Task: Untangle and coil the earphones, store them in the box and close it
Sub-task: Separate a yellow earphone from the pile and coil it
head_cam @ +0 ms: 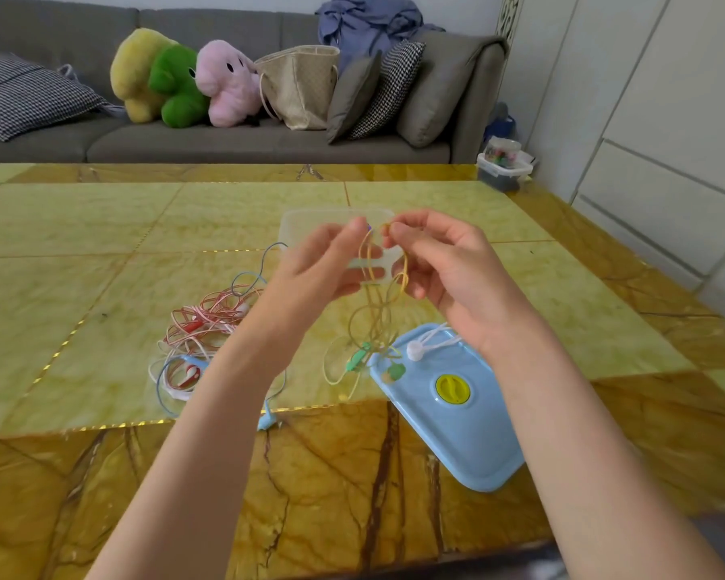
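Observation:
I hold a yellow earphone cable up over the table. My left hand pinches its top between thumb and fingers, and my right hand pinches it just to the right. Loops of the cable hang down to green earbuds near the table. A clear plastic box lies behind my hands, partly hidden. Its blue lid with a yellow knob rests at the front right, a white earbud on its far corner. A tangle of red-white and blue earphones lies to the left.
The table has a yellow-green marble top with a brown border. A small container stands at its far right corner. Behind is a grey sofa with plush toys, cushions and a bag.

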### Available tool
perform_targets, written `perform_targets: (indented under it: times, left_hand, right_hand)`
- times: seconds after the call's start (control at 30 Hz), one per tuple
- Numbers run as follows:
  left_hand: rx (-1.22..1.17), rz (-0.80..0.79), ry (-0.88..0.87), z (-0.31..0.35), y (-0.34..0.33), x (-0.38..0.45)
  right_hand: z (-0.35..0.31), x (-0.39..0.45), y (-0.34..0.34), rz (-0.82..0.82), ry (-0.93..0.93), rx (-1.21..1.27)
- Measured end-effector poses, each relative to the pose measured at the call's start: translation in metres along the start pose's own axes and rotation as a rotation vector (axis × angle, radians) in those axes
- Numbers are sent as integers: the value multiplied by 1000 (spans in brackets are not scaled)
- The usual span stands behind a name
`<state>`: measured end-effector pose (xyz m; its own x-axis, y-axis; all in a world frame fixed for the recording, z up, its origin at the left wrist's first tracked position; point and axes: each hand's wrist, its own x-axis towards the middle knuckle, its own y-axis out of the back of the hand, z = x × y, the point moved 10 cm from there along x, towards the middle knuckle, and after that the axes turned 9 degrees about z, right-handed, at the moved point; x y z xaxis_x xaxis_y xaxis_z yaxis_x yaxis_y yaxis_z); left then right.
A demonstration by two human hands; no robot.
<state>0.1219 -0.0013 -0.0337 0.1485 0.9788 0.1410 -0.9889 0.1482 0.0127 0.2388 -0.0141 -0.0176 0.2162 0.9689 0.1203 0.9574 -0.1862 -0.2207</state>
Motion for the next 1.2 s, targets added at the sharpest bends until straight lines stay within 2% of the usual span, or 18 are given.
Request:
perform_targets:
  times: [0.03,0.1,0.27,0.37,0.47,0.57,0.63,0.73,0.87,1.03,1.13,1.2]
  left_hand:
    - [-59,-70,64,-5,-6,-2]
    - [-21,-146,106,-8,-11,-6]
    - [160,-234,-22,-2,-18,-13]
    - [141,-155,-57,4,-11,-9]
    - [79,-28,-87,9,1,-5]
    - [76,28,-106,10,5,-3]
    - [53,74,-100,9,8,-1]
    - [-190,166,-13,3,22,2]
    - [-445,186,134,-6,31,3]
    - [-358,210,159,-12,24,5]
    - [-310,176,136,-9,20,4]
    - [-178,123,98,-6,18,3]
  right_hand:
    - [0,1,2,11,-5,7]
    - [1,2,9,40,-14,24]
    - [2,5,26,149,-11,31]
    - [2,5,31,195,-7,63]
    - [6,4,22,121,-52,78]
    - [17,0,9,7,-81,-134]
    - [19,0,9,16,-76,-193]
    - [17,1,15,67,-97,-159]
    - [13,3,30,157,-115,-74]
    - [14,2,33,239,-134,28]
    - [11,2,34,245,-100,-48]
    - [4,2,33,210,-46,-139]
